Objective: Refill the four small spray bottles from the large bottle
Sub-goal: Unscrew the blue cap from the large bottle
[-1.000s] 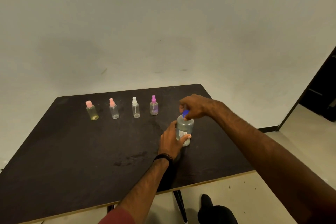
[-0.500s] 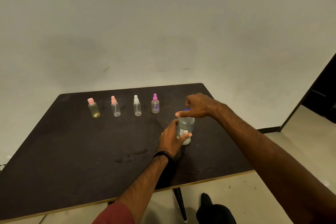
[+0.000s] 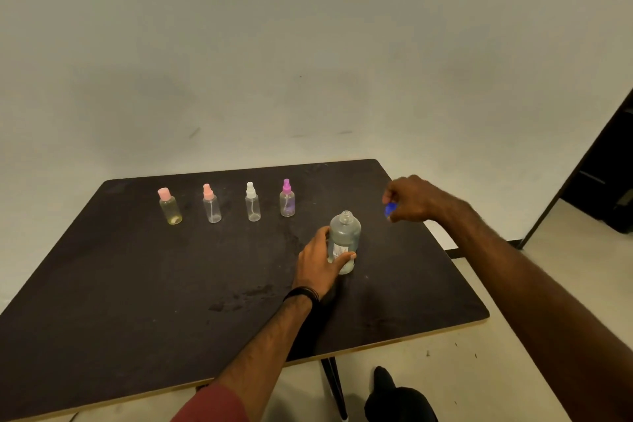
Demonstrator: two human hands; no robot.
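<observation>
Blue cap [image 3: 390, 209] is pinched in the right hand [image 3: 412, 199], held off to the right of the large bottle [image 3: 344, 240], whose neck stands open. The left hand [image 3: 320, 262] wraps the bottle low on the black desk [image 3: 137, 284]. The four small spray bottles [image 3: 252, 202] wait capped in a row behind, well apart. I'd park the cap near the edge, then unscrew one sprayer before tilting anything.

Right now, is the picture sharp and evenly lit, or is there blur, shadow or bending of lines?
Head view: dim, soft light; the table edges bow from the wide lens; the large bottle and left hand are fairly sharp; the blue cap in the right hand is slightly smeared; the forearm casts a shadow.
</observation>
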